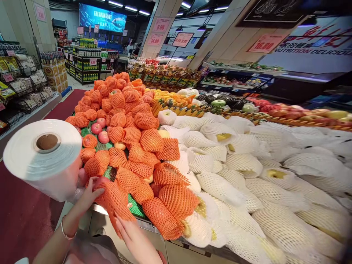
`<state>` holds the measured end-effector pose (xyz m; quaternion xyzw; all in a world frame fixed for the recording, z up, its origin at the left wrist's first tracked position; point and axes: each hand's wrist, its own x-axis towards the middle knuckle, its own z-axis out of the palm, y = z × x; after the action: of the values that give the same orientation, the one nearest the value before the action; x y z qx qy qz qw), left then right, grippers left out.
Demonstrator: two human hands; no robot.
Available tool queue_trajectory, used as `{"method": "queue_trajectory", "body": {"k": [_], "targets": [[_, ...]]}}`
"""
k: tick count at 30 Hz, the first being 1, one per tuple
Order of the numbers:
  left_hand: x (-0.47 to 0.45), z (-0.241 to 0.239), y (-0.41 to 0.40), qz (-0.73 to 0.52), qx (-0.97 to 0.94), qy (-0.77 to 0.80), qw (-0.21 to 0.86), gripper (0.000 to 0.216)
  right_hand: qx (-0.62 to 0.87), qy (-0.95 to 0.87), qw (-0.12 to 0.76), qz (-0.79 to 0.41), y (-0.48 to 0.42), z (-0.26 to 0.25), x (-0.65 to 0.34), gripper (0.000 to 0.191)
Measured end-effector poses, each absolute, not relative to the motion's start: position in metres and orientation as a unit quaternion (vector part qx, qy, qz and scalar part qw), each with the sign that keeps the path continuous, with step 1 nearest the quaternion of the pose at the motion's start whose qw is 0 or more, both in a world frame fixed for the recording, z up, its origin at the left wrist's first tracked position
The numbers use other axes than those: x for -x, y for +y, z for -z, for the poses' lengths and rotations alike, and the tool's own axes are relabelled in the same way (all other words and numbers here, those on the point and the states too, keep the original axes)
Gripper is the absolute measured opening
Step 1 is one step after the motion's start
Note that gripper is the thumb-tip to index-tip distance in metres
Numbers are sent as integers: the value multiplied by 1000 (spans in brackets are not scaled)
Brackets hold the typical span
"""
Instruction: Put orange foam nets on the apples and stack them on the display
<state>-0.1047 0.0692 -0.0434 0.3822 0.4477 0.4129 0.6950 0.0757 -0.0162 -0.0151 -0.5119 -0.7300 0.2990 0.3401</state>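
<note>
Both of my hands are on one orange foam net sleeve [114, 200] at the near edge of the fruit display. My left hand [89, 196] grips its upper end, where something reddish shows, apparently an apple. At the lower end my right hand [129, 229] has its fingers closed against the netting. Around them lie several apples in orange foam nets [148, 141], heaped on a green mat [135, 206]. A few bare red apples [103, 137] sit among the netted ones.
To the left stands a large roll of clear plastic bags [55, 176]. Fruit in white foam nets [220, 183] covers the right side of the display. Behind are yellow fruit, a low orange divider [176, 110] and shop shelves [88, 62].
</note>
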Motion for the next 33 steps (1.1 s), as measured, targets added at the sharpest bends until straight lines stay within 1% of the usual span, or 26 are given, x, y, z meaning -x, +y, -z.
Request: {"method": "queue_trajectory", "body": {"k": [3, 5, 7, 8, 10, 11, 13, 14, 17, 20, 21, 23, 25, 28, 30, 33], "targets": [[111, 34, 72, -440, -355, 448, 693, 49, 504, -740, 369, -249, -21, 16, -70, 49], [110, 29, 69, -444, -333, 434, 710, 48, 556, -696, 406, -203, -18, 25, -69, 45], [107, 28, 63, -442, -321, 427, 721, 49, 598, -653, 424, -192, -11, 36, -70, 40], [106, 28, 60, -443, -323, 428, 719, 48, 604, -643, 424, -205, -8, 40, -72, 34], [104, 28, 56, -457, -341, 435, 697, 45, 594, -640, 414, -259, -3, 45, -74, 15], [104, 28, 54, -465, -353, 437, 684, 45, 581, -642, 405, -293, -1, 45, -74, 20], [105, 27, 54, -482, -377, 436, 660, 47, 556, -638, 391, -361, 2, 45, -71, 38], [105, 27, 54, -491, -385, 434, 650, 49, 547, -633, 387, -388, 4, 45, -69, 43], [105, 30, 54, -514, -385, 444, 624, 65, 537, -612, 385, -434, 11, 46, -60, 49], [106, 36, 52, -527, -396, 458, 596, 91, 535, -597, 383, -459, 17, 47, -53, 52], [106, 39, 51, -523, -410, 457, 590, 98, 530, -595, 380, -471, 19, 46, -52, 53], [108, 41, 48, -498, -448, 456, 586, 105, 513, -602, 364, -492, 20, 43, -51, 49], [111, 42, 44, -461, -484, 458, 586, 104, 499, -621, 347, -496, 19, 38, -51, 45], [112, 42, 38, -438, -508, 464, 579, 88, 504, -644, 330, -472, 17, 32, -54, 46], [111, 44, 36, -450, -499, 468, 574, 79, 506, -656, 324, -456, 16, 29, -55, 48], [106, 50, 36, -490, -460, 473, 570, 74, 494, -677, 328, -435, 14, 28, -54, 49]]}}
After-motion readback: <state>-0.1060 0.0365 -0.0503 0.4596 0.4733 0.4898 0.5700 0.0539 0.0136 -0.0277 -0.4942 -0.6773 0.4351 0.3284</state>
